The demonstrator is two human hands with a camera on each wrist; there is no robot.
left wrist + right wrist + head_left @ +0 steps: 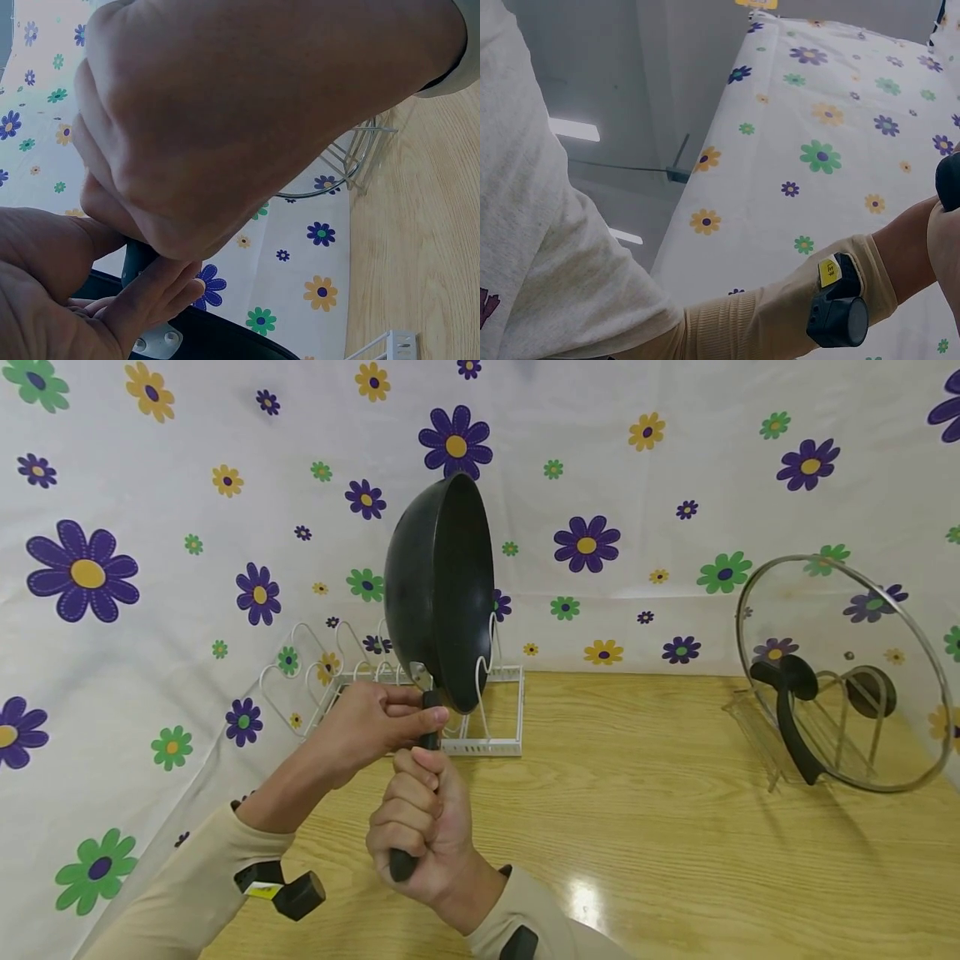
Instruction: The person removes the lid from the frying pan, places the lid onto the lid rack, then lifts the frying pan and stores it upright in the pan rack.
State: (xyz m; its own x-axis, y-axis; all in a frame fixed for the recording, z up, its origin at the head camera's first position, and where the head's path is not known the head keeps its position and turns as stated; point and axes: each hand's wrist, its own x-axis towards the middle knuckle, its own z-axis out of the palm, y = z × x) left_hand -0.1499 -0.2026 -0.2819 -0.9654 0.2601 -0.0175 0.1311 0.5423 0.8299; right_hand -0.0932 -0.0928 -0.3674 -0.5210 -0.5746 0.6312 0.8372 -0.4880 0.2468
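Observation:
A black wok (420, 577) is tipped up on its side over the white wire rack (517, 710), its open face turned right. One of the rack's hoops crosses in front of its lower rim. My right hand (420, 818) is wrapped around the wok's black handle (402, 865), whose butt end pokes out below the fist. Just above it, my left hand (375, 722) pinches the handle between thumb and fingers, close to the metal bracket (420, 674). In the left wrist view, the left hand (67, 300) sits beneath the right fist (165, 142).
To the right, a glass lid (840, 785) with a black handle leans in a small wire stand (772, 768). More white hoops (273, 693) of the rack stand to the left. Behind the wooden table (637, 827) hangs a flowered sheet (525, 410).

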